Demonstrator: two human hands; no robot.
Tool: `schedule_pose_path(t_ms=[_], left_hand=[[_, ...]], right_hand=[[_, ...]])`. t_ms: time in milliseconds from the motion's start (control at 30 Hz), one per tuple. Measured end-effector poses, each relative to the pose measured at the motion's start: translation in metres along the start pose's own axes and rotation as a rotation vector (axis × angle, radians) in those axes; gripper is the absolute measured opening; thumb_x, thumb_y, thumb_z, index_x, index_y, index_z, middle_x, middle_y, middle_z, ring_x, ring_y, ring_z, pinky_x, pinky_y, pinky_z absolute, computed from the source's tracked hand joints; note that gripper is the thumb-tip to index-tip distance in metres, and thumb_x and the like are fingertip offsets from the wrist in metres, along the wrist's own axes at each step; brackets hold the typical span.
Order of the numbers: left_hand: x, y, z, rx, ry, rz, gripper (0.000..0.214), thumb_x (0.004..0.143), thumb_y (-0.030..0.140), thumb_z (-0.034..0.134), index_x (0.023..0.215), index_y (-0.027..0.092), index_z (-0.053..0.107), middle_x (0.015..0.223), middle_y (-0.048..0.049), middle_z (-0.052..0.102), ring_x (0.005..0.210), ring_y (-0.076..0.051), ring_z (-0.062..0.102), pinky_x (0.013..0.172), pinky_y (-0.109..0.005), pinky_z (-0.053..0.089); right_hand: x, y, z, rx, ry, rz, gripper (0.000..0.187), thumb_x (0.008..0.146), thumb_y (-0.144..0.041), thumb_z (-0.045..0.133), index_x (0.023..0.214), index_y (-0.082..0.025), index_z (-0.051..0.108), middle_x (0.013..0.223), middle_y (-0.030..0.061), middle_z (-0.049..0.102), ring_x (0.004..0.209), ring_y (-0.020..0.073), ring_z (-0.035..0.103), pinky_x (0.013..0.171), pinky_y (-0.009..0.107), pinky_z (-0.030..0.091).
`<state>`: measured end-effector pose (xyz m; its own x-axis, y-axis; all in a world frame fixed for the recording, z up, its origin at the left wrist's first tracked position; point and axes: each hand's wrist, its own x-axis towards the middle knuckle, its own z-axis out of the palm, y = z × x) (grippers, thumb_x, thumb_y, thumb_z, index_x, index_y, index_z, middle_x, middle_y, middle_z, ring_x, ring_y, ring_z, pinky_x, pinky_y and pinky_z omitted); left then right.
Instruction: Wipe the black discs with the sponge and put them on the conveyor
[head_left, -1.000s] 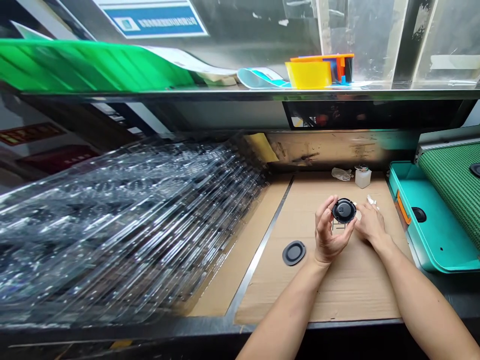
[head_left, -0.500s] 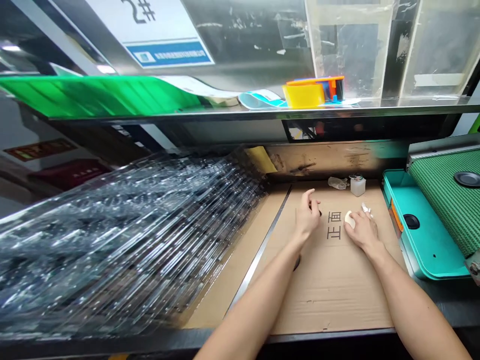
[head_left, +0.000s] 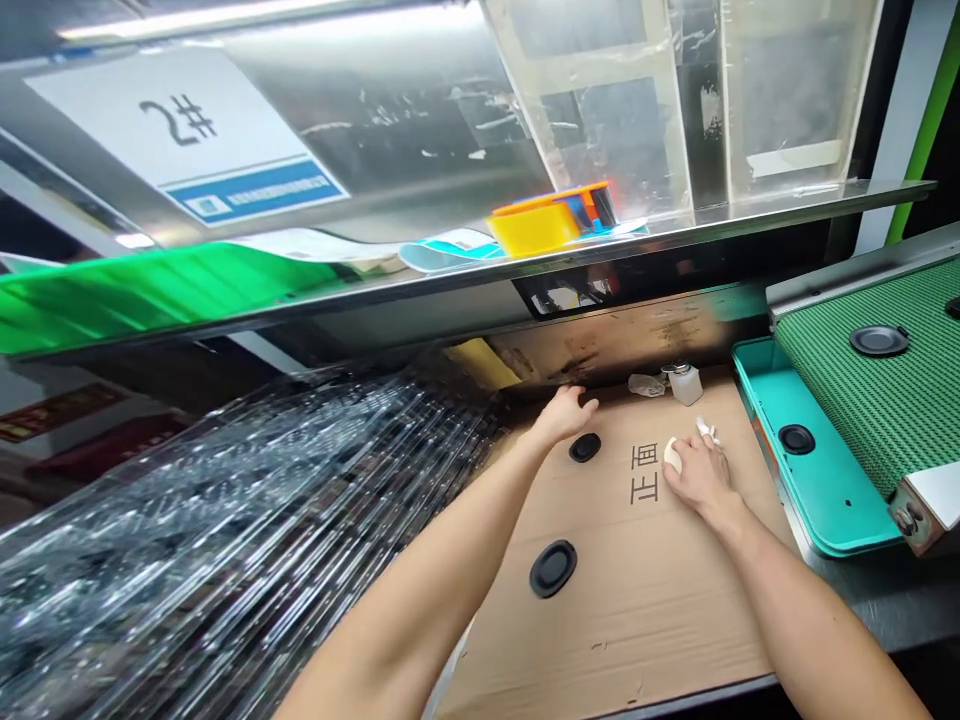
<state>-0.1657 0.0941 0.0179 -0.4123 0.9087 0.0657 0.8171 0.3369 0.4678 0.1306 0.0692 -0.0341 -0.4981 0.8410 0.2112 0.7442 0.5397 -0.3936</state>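
Observation:
My left hand (head_left: 567, 413) reaches over the far left of the cardboard sheet (head_left: 600, 610), fingers apart and nothing visible in them. Just below it lies a small black oval part (head_left: 585, 447). A larger black oval part (head_left: 553, 568) rests nearer to me, right of my left forearm. My right hand (head_left: 699, 472) is closed around a cream-coloured rounded pad (head_left: 673, 457), low over the sheet, right of the printed characters. A crumpled white piece (head_left: 706, 431) sits beyond its fingertips. What the right palm covers is hidden.
Stacked clear plastic trays (head_left: 247, 540) fill the left. A white bottle (head_left: 684, 384) with a metal top stands at the back. On the right are a teal bin (head_left: 832, 500) holding a black part, and a green conveyor belt (head_left: 892, 400). A metal shelf (head_left: 450, 268) crosses above.
My left hand has moved back and left, uncovering the two black oval parts on the cardboard. My right hand keeps the cream pad in about the same place. The view has tilted and shifted.

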Motion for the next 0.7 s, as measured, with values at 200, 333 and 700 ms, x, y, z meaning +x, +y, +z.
schedule_pose_path(t_ms=[200,333,700], left_hand=[[-0.039,-0.048,-0.001,0.112,-0.289,0.111,0.107,0.052,0.046,0.086,0.148,0.016,0.048,0.143,-0.0188,0.059,0.129,-0.036,0.059,0.110,-0.040,0.045],[-0.046,-0.051,0.015,-0.014,-0.156,0.063,0.089,0.069,0.038,0.073,0.148,0.011,0.044,0.131,-0.0180,0.066,0.111,-0.030,0.069,0.101,-0.039,0.051],[-0.178,-0.043,-0.028,-0.016,-0.208,0.177,0.091,0.066,0.058,0.080,0.147,0.026,0.054,0.159,-0.0128,0.044,0.146,-0.038,0.040,0.121,-0.048,0.033]], right_hand=[[-0.002,-0.001,0.001,-0.006,-0.011,0.009,0.029,0.095,-0.038,0.052,0.113,-0.021,0.068,0.117,0.0124,0.065,0.119,0.0289,0.051,0.099,0.038,0.038],[-0.002,0.003,0.002,-0.018,0.032,-0.002,0.029,0.095,-0.038,0.052,0.112,-0.022,0.069,0.116,0.0112,0.066,0.121,0.0290,0.051,0.101,0.038,0.037],[0.001,0.005,0.003,-0.044,0.009,-0.002,0.035,0.097,-0.043,0.051,0.121,-0.024,0.067,0.117,0.0097,0.066,0.119,0.0282,0.052,0.098,0.038,0.038]])
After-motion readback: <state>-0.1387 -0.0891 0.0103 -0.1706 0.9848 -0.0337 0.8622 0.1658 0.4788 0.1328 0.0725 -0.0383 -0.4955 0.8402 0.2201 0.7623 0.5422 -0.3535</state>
